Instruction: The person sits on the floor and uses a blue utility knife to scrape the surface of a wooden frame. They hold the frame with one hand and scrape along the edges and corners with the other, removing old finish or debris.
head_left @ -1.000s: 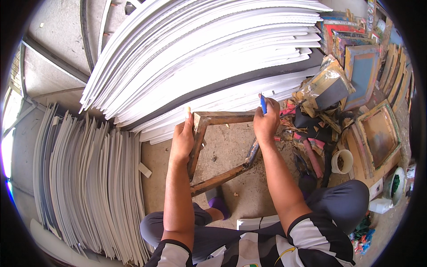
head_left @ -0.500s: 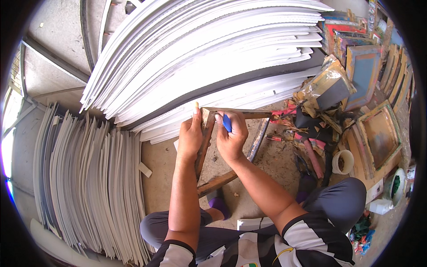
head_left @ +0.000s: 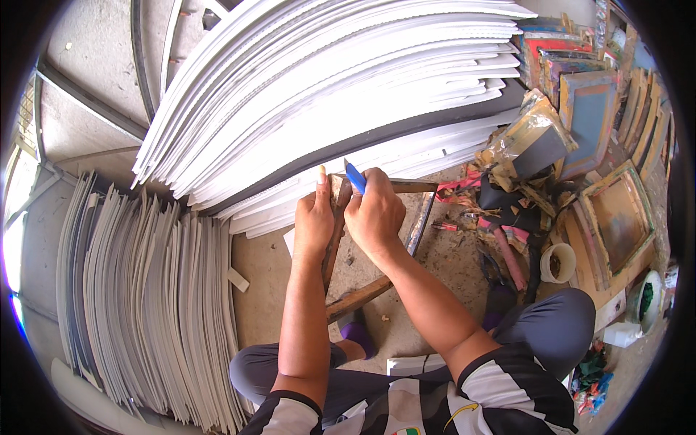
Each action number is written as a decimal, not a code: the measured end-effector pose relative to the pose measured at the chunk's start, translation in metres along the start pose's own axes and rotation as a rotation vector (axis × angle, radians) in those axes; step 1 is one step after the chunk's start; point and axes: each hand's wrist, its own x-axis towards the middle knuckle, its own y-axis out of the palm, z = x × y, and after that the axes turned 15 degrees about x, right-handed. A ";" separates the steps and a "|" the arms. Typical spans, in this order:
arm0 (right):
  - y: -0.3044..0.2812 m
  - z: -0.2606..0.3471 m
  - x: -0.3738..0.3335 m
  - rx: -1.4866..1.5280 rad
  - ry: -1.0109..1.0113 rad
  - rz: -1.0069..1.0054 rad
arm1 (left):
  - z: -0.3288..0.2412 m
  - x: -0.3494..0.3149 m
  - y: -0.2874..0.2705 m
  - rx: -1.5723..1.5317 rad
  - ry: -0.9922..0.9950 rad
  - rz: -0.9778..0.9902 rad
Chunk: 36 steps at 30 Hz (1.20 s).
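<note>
A bare wooden frame [head_left: 360,299] is held up in front of me above the floor, its open middle showing the ground below. My left hand [head_left: 313,226] is closed round its left bar near the far left corner, with the thumb stretched up along the wood. In my right hand [head_left: 377,215] is a blue-handled utility knife [head_left: 355,178], its thin tip pointing up and away beside that same corner. The right fist sits close to the far bar; whether it touches the wood I cannot tell.
Tall stacked white sheets [head_left: 326,80] stand ahead, with another stack [head_left: 145,304] at left. To the right lie torn scraps [head_left: 500,199], a whitish bucket [head_left: 558,262] and several used screen frames [head_left: 616,217]. My bent legs flank the wooden frame.
My right hand has turned, so the knife's tip now rises past the frame's far left corner. The left hand keeps its hold, and the frame has barely shifted.
</note>
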 end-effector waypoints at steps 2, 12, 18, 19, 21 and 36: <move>-0.003 0.007 0.002 0.007 0.110 0.033 | 0.001 0.001 0.001 0.028 0.005 -0.016; -0.016 0.007 0.001 0.192 0.229 0.098 | -0.010 -0.005 0.000 0.126 -0.009 -0.026; -0.013 -0.005 -0.010 0.484 0.088 -0.113 | -0.012 -0.001 0.001 0.114 0.000 -0.018; -0.008 -0.007 -0.011 0.429 -0.002 -0.136 | -0.015 -0.003 0.000 0.112 -0.008 -0.021; 0.001 -0.009 -0.012 0.317 -0.182 -0.181 | -0.017 -0.004 0.000 0.145 -0.009 -0.014; 0.004 0.003 0.000 0.008 -0.124 -0.014 | -0.017 -0.004 0.004 0.147 0.015 -0.082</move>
